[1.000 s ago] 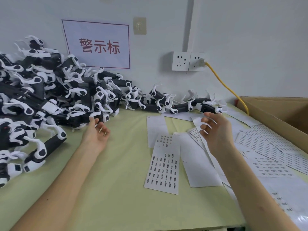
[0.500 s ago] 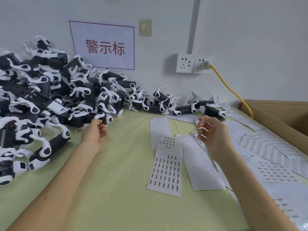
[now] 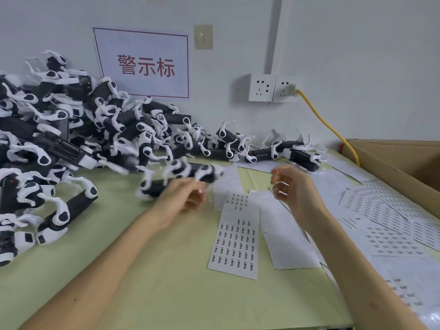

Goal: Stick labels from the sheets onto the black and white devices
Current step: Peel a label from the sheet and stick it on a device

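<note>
A big pile of black and white devices (image 3: 71, 129) fills the left of the green table. My left hand (image 3: 183, 198) grips one black and white device (image 3: 181, 177), blurred by motion, just right of the pile and above the table. My right hand (image 3: 292, 186) hovers near the table's middle with loosely curled fingers and holds nothing that I can see. Between and below my hands lies a label sheet (image 3: 235, 239) with rows of small printed labels. A short row of devices (image 3: 269, 151) lies along the wall behind my right hand.
More label sheets (image 3: 390, 225) and blank backing papers (image 3: 288, 232) cover the table's right side. A cardboard box (image 3: 400, 163) stands at the right edge. A yellow cable (image 3: 328, 125) runs from the wall socket (image 3: 271, 88) down behind the box. A sign (image 3: 142, 64) hangs on the wall.
My left hand took hold of a device at the pile's edge and pulled it right, toward the table's middle. My right hand stayed almost in place.
</note>
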`<action>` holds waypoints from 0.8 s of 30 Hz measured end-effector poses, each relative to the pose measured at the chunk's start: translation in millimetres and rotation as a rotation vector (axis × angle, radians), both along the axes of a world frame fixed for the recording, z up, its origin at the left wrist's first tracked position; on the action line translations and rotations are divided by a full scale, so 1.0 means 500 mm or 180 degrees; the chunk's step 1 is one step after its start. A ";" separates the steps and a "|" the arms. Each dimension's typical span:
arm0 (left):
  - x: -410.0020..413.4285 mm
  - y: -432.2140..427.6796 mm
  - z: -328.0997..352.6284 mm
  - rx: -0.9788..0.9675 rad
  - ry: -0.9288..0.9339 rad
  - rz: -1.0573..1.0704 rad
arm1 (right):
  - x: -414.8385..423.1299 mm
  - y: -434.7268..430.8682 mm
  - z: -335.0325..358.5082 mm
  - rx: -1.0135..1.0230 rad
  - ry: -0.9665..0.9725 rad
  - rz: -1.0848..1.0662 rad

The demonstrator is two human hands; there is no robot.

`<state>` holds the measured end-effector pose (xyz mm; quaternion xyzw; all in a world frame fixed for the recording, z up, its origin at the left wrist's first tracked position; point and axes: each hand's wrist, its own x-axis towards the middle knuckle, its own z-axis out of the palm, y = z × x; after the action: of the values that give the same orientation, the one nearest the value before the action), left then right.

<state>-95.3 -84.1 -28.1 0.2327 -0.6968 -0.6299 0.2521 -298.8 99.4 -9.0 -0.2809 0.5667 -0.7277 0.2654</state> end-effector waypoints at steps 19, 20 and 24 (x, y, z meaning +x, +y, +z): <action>-0.007 0.006 0.018 0.2050 0.1406 0.0881 | 0.028 0.001 0.006 0.0688 0.0601 -0.0016; -0.003 0.000 0.018 0.2305 0.1534 0.0924 | 0.028 0.001 0.006 0.0698 0.0611 -0.0010; 0.018 -0.023 0.026 0.2878 0.2023 0.0812 | 0.031 0.001 0.006 0.0761 0.0670 0.0006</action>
<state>-86.4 -95.5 -14.8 0.1988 -0.2140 -0.8693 0.3988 -283.6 99.9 -6.1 -0.3226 0.6736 -0.6214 0.2368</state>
